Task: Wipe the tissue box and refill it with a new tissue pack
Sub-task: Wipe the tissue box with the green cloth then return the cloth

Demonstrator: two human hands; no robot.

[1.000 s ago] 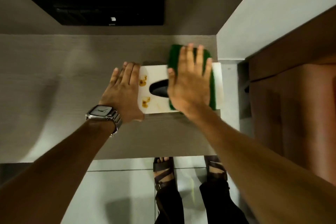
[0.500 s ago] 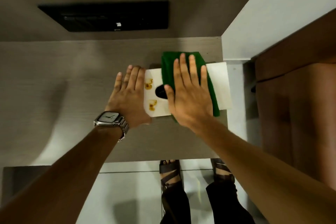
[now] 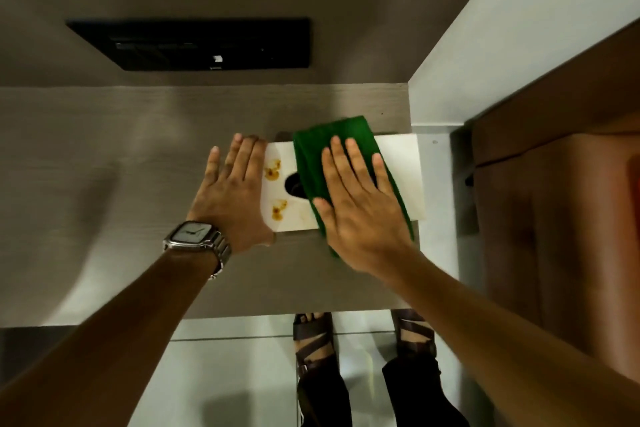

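A white tissue box (image 3: pixel 398 170) lies on the grey worktop (image 3: pixel 104 166). The right hand (image 3: pixel 356 208), flat and spread, presses a green cloth (image 3: pixel 311 149) over its dark opening (image 3: pixel 292 184); the left hand (image 3: pixel 230 198), flat, braces its stained end.

The tissue box (image 3: pixel 398 180) lies on the tabletop (image 3: pixel 104 156), near its right end, close beside the wall (image 3: pixel 485 55) on that side. A cloth (image 3: pixel 322 149) lies across the middle of the box top, reaching past its far and near edges and covering part of the opening (image 3: pixel 292 184). The right hand (image 3: pixel 360 204) rests flat on the cloth. The left hand (image 3: pixel 232 194) lies flat on the tabletop against the box's left end, perhaps overlapping its edge. Behind the box, further left, a panel (image 3: pixel 194 43) sits in the back wall. Two sandalled feet (image 3: pixel 313 333) stand on the floor (image 3: pixel 225 374) before the tabletop.
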